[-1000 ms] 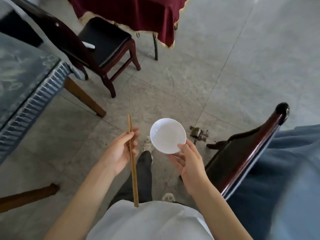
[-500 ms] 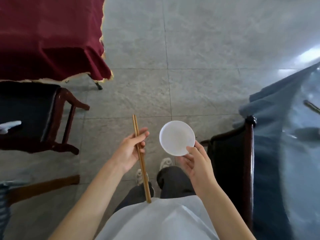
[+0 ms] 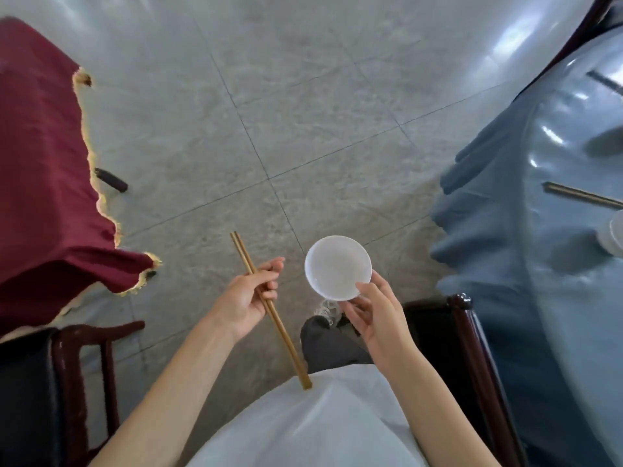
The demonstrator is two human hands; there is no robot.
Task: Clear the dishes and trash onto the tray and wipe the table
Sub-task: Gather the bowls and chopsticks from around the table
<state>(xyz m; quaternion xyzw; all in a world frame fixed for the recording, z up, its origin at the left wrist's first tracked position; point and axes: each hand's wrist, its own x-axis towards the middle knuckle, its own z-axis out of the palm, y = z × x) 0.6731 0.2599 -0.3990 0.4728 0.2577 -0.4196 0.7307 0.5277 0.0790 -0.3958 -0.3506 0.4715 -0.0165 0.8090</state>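
Note:
My left hand (image 3: 247, 293) grips a pair of wooden chopsticks (image 3: 286, 345) around their middle, the long ends pointing up-left and down towards my shirt. My right hand (image 3: 374, 311) holds a small white dish (image 3: 337, 266) by its near rim, thumb on top; the dish looks empty. Both are held over the grey tiled floor in front of my body. At the right edge stands the table with a blue cloth (image 3: 505, 210) under a clear cover. On it lie another pair of chopsticks (image 3: 583, 196) and a white dish (image 3: 612, 237), cut off by the frame.
A dark wooden chair (image 3: 472, 335) stands between me and the blue table. To the left are a table with a dark red cloth (image 3: 43, 183) and a second dark chair (image 3: 67, 375). Grey floor tiles fill the middle.
My view has swung to the right: the red table and left chair slid left, and the blue table with its chopsticks and dish came further into view. Both hands keep their hold.

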